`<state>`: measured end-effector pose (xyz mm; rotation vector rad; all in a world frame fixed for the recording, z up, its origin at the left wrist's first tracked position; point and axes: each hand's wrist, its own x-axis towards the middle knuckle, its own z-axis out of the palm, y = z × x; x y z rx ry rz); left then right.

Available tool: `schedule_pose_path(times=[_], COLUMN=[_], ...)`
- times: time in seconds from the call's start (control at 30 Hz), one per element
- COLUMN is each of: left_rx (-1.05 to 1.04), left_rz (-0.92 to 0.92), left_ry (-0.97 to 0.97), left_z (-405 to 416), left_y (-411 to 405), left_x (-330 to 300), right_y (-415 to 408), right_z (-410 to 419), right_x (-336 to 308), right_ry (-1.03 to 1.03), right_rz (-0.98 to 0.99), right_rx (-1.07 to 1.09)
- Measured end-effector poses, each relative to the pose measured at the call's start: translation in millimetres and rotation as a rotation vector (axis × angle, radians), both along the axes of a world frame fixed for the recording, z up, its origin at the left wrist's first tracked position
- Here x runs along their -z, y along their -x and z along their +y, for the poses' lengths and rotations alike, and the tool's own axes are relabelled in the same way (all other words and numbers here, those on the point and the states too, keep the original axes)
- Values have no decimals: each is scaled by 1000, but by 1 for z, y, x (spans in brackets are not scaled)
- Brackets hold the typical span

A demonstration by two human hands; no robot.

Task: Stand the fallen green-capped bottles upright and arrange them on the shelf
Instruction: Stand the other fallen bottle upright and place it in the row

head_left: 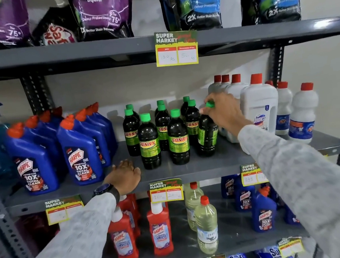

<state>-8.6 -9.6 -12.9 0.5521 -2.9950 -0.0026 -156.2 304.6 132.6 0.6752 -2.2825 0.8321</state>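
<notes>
Up on the middle shelf (190, 166), the right hand (225, 112) has its grip pinched around the neck of a green-capped bottle (206, 134), fingers curled just under the green cap (210, 104). That bottle leans a little, its cap tipped toward the right, its base on the shelf at the right end of the cluster. Beside it stand the other green-capped bottles (162, 134), dark with yellow-green Sunny labels, all upright in loose rows running from front to back; two sit at the front, the rest behind them. None of them lies on its side

The left hand (123, 176) rests palm down on the front edge of the same shelf, fingers spread flat and holding nothing, just left of the front bottles. A dark watch (104, 189) sits on that wrist, above a light grey patterned sleeve (71, 242).

To the left of the cluster are blue Harpic bottles (55, 150) with orange-red caps. To the right, touching the back of the right hand's space, stand white bottles with red caps (259, 106). A yellow price tag (176, 48) hangs from the shelf above, and another (166, 190) is fixed to the middle shelf's front lip
</notes>
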Motion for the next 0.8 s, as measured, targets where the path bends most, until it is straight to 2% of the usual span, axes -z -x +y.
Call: schedule_pose_path(times=[0.37, 0.6, 0.7, 0.8], left_rx=[6, -8, -4, 0], left_rz=[36, 28, 39, 47], left_ry=[-54, -74, -82, -87], left_z=[-5, -4, -3, -2], left_y=[3, 4, 3, 2], left_x=[4, 4, 4, 3], right_y=[14, 20, 18, 21], right_z=[-15, -7, 0, 5], right_x=[13, 49, 78, 111], right_ry=[-61, 222, 411, 448], right_rz=[-62, -203, -354, -518], right_rx=[-7, -221, -316, -376])
